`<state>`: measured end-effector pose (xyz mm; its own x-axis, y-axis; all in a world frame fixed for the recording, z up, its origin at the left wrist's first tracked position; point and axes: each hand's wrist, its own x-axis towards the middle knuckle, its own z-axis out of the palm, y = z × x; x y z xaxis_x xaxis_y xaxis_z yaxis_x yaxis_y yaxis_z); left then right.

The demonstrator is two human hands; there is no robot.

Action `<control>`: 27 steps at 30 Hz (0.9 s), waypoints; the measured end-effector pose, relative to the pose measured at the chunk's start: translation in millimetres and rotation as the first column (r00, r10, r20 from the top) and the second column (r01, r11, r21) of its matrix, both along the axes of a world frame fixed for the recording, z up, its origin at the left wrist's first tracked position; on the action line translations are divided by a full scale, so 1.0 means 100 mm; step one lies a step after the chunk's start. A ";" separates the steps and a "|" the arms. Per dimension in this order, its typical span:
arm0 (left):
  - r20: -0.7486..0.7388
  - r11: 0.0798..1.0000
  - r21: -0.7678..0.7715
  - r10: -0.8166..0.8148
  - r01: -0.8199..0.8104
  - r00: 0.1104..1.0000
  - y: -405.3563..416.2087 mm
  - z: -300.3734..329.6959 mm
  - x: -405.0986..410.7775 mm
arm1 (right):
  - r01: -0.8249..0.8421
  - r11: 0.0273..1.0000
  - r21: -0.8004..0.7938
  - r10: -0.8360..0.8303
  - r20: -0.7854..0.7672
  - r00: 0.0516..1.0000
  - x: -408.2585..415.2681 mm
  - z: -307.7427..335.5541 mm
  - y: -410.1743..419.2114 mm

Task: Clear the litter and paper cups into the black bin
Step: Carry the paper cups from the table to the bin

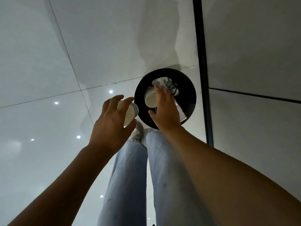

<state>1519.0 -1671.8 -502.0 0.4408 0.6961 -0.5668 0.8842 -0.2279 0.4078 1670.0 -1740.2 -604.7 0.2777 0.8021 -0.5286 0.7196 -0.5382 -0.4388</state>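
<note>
I am standing over the black bin (164,74), which sits on the pale tiled floor (48,62) just ahead of my shoes. My right hand (164,110) hangs over the bin's mouth with the fingers spread and flat; I cannot tell whether anything is pinched beneath the palm, since the hand hides what lies under it. My left hand (112,123) is just outside the bin's near-left rim, its fingers curled around a paper cup (129,114) held on its side, the open mouth turned toward the bin. To finish this step well, I judge I should carry the cup inward until it is fully above the opening before I loosen my grip, because from where it is now it could strike the rim and fall to the floor. Inside the bin I see another pale cup (150,99) lying toward its left wall, and crumpled white paper (160,81) with some dark-printed wrapping at its far side. The bin looks well short of full.
</note>
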 end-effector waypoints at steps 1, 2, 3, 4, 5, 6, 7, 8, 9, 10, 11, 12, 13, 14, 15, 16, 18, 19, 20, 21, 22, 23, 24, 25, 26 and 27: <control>-0.002 1.000 0.002 0.000 0.000 1.000 0.00 -0.01 -0.01 | 0.001 1.000 -0.004 -0.001 0.000 1.000 0.00 -0.01 0.03; -0.002 1.000 0.005 -0.002 0.002 1.000 0.00 -0.01 -0.01 | 0.016 1.000 -0.003 -0.016 -0.003 1.000 -0.01 -0.02 0.05; -0.001 1.000 0.007 -0.007 0.007 1.000 0.00 -0.02 -0.01 | 0.031 1.000 -0.001 -0.031 -0.005 1.000 -0.02 -0.02 0.07; -0.001 1.000 0.007 -0.016 0.016 1.000 -0.01 -0.01 -0.01 | 0.044 0.999 0.001 -0.044 -0.003 0.999 -0.03 -0.01 0.08; -0.005 1.000 0.006 -0.026 0.026 1.000 -0.02 0.00 0.00 | 0.056 0.998 0.002 -0.056 -0.001 0.998 -0.04 0.01 0.08; -0.012 0.999 0.003 -0.037 0.037 0.999 -0.03 0.01 0.02 | 0.072 0.997 0.001 -0.072 -0.003 0.997 -0.04 0.05 0.07; -0.021 0.999 -0.001 -0.052 0.052 0.998 -0.03 0.04 0.04 | 0.093 0.996 0.001 -0.093 -0.012 0.996 -0.04 0.10 0.05; -0.031 0.997 -0.005 -0.072 0.072 0.997 -0.04 0.06 0.08 | 0.119 0.993 0.000 -0.119 -0.025 0.993 -0.03 0.16 0.03; -0.040 0.995 -0.008 -0.097 0.096 0.994 -0.04 0.09 0.12 | 0.145 0.989 -0.002 -0.145 -0.033 0.989 -0.02 0.23 0.00; -0.048 0.992 -0.006 -0.123 0.122 0.991 -0.04 0.11 0.18 | 0.166 0.986 -0.005 -0.166 -0.031 0.986 0.01 0.30 -0.04; -0.054 0.989 0.001 -0.150 0.150 0.987 -0.04 0.13 0.23 | 0.183 0.983 -0.006 -0.183 -0.026 0.983 0.04 0.38 -0.07; -0.057 0.983 0.009 -0.180 0.181 0.982 -0.04 0.13 0.29 | 0.197 0.980 -0.004 -0.197 -0.026 0.980 0.07 0.45 -0.10; -0.059 0.976 0.020 -0.215 0.217 0.975 -0.04 0.14 0.35 | 0.211 0.978 -0.001 -0.211 -0.034 0.977 0.12 0.52 -0.11; -0.061 0.964 0.041 -0.260 0.263 0.964 -0.05 0.13 0.40 | 0.223 0.975 0.003 -0.222 -0.042 0.974 0.17 0.58 -0.12; -0.064 0.946 0.072 -0.313 0.317 0.948 -0.05 0.10 0.46 | 0.230 0.973 0.007 -0.230 -0.046 0.972 0.23 0.64 -0.12; -0.068 0.922 0.108 -0.367 0.372 0.928 -0.06 0.06 0.52 | 0.233 0.972 0.010 -0.232 -0.040 0.972 0.29 0.67 -0.12; -0.063 0.877 0.163 -0.448 0.452 0.892 -0.06 -0.07 0.64 | 0.233 0.972 0.024 -0.233 -0.012 0.972 0.41 0.69 -0.12; -0.056 0.861 0.180 -0.475 0.476 0.878 -0.07 -0.15 0.69 | 0.239 0.971 0.031 -0.239 0.000 0.971 0.47 0.67 -0.12; -0.049 0.845 0.201 -0.496 0.495 0.867 -0.06 -0.23 0.75 | 0.245 0.969 0.040 -0.246 0.009 0.969 0.52 0.64 -0.12; -0.041 0.830 0.224 -0.516 0.511 0.856 -0.06 -0.32 0.79 | 0.249 0.967 0.050 -0.250 0.017 0.968 0.57 0.61 -0.13; -0.035 0.816 0.244 -0.533 0.524 0.846 -0.06 -0.41 0.83 | 0.252 0.966 0.061 -0.254 0.025 0.967 0.61 0.57 -0.14; -0.036 0.803 0.254 -0.549 0.539 0.835 -0.06 -0.50 0.86 | 0.252 0.965 0.073 -0.255 0.032 0.966 0.66 0.53 -0.15; -0.044 0.792 0.255 -0.564 0.555 0.825 -0.06 -0.59 0.88 | 0.250 0.965 0.083 -0.254 0.038 0.966 0.70 0.49 -0.16; -0.060 0.780 0.248 -0.579 0.574 0.813 -0.06 -0.67 0.89 | 0.251 0.964 0.089 -0.256 0.039 0.966 0.74 0.46 -0.18; -0.080 0.768 0.238 -0.595 0.595 0.800 -0.05 -0.74 0.90 | 0.257 0.962 0.093 -0.261 0.035 0.965 0.77 0.43 -0.20; -0.100 0.753 0.232 -0.611 0.616 0.785 -0.05 -0.80 0.91 | 0.265 0.960 0.094 -0.269 0.030 0.963 0.80 0.40 -0.21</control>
